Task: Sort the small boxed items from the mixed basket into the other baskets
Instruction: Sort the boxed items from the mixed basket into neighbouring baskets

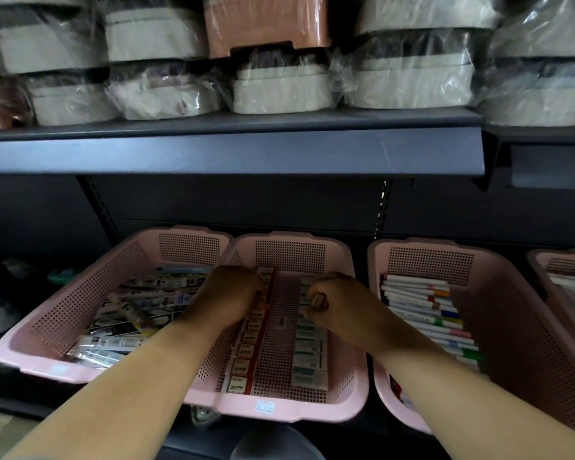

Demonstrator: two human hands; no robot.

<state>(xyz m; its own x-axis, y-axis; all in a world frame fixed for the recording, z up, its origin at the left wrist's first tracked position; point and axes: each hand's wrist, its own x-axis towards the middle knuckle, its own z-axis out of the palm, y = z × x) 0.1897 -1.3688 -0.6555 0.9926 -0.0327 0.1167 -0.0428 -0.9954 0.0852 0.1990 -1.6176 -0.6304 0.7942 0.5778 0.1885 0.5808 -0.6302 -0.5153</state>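
Both my hands reach into the middle pink basket point(279, 411). It holds a row of small red-and-white boxes point(244, 355) along its left side and a row of green-and-white boxes point(309, 353) along its right side. My left hand point(228, 297) is curled over the far end of the red row, fingers closed on a box there. My right hand point(329, 300) grips a small box point(319, 299) at the far end of the green row. The left pink basket point(57, 330) holds a jumble of long packaged items point(140, 310).
A pink basket point(512, 327) on the right holds white markers point(429, 313) with coloured caps; another basket point(565, 270) shows at the far right edge. A dark metal shelf point(233, 151) overhangs above, loaded with plastic-wrapped tubs point(279, 91). Dark items point(0, 293) sit at far left.
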